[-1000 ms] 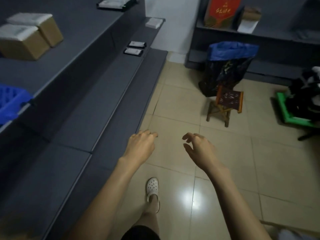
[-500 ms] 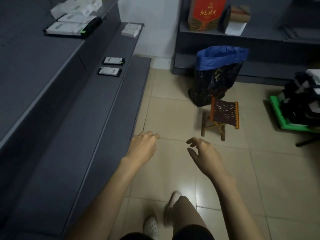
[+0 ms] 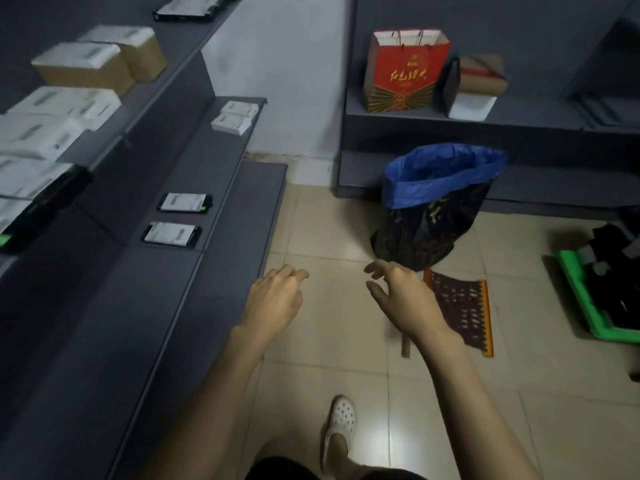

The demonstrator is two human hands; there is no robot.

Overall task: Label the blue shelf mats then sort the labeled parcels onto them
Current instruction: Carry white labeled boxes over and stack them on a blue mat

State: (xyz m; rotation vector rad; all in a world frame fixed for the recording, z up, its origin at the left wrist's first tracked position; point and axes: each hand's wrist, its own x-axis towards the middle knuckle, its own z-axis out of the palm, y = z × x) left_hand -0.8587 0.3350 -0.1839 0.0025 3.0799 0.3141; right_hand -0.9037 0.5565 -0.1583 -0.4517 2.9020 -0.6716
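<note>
- The left hand (image 3: 273,299) is held out in front of the body over the tiled floor (image 3: 332,233), just beside the edge of the lowest gray shelf (image 3: 239,244). Its fingers are loosely curled and hold nothing.
- The right hand (image 3: 403,299) is held out at the same height, a little apart from the left one. Its fingers are spread and a little bent, and they hold nothing.
- The parcels lie on the gray shelves at the left. Two flat black parcels with white labels, one (image 3: 185,203) behind the other (image 3: 172,233), lie on the middle shelf, well apart from both hands.
- Two small white boxes (image 3: 235,117) lie at the far end of that same shelf, near the wall.
- On the upper shelf stand two brown boxes (image 3: 100,65) with white labels, and nearer the camera a group of white parcels (image 3: 52,123).
- No blue mat can be seen in this view.
- On the floor, a dark bag with a blue liner (image 3: 433,206) stands just behind the right hand. A small folding stool (image 3: 460,313) with a woven seat is partly hidden by the right wrist.
- A red paper bag (image 3: 403,69) stands on the far shelf. A green tray (image 3: 588,299) lies on the floor at the right.
- One foot in a white shoe (image 3: 341,422) stands on the tiles.
</note>
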